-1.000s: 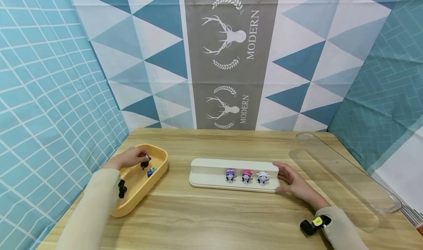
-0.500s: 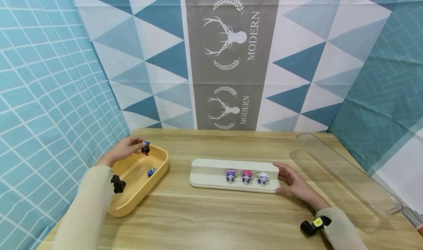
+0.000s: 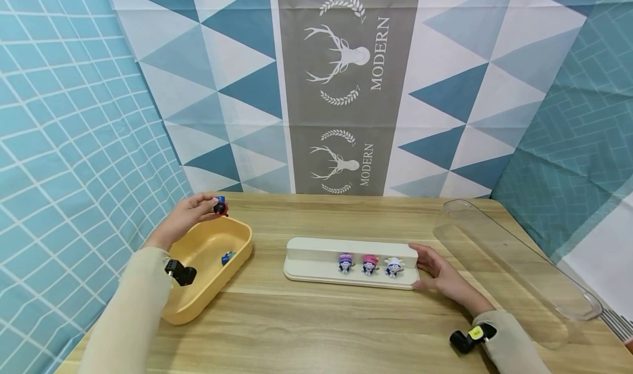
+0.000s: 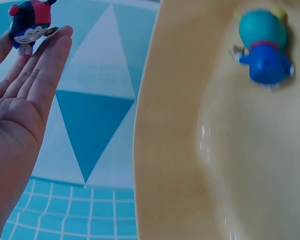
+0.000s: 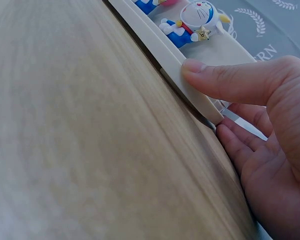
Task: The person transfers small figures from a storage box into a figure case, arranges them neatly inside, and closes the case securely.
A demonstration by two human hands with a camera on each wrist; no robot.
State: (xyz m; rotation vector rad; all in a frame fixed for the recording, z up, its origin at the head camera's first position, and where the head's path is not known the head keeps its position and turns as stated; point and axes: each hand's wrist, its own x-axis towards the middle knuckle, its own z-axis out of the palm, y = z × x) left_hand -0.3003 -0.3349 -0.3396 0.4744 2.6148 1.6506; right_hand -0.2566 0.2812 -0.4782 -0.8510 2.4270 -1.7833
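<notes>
My left hand (image 3: 193, 209) pinches a small figurine (image 4: 32, 22) with a red and black hat and a blue body between thumb and fingertips. It is up above the far rim of the yellow tray (image 3: 242, 241). In the tray lies another figurine (image 4: 265, 50), teal-capped and blue-bodied. At the white stepped display stand (image 3: 316, 269), my right hand (image 3: 440, 272) holds the right end, thumb on the front edge and fingers behind it. On the stand's lower step stand three figurines: one purple-hatted (image 3: 345, 263), one pink-hatted (image 3: 369, 264) and one white-hatted (image 3: 393, 267).
A long clear plastic cover (image 3: 519, 258) lies on the wooden table (image 3: 316, 330) at the right. Patterned cloth (image 3: 346, 88) hangs behind the table, with blue tiled cloth (image 3: 74, 143) along the left side.
My left hand has lifted the red and black-hatted figurine out of the tray, moving up and back to its far rim. The right hand and the stand have stayed in place.
</notes>
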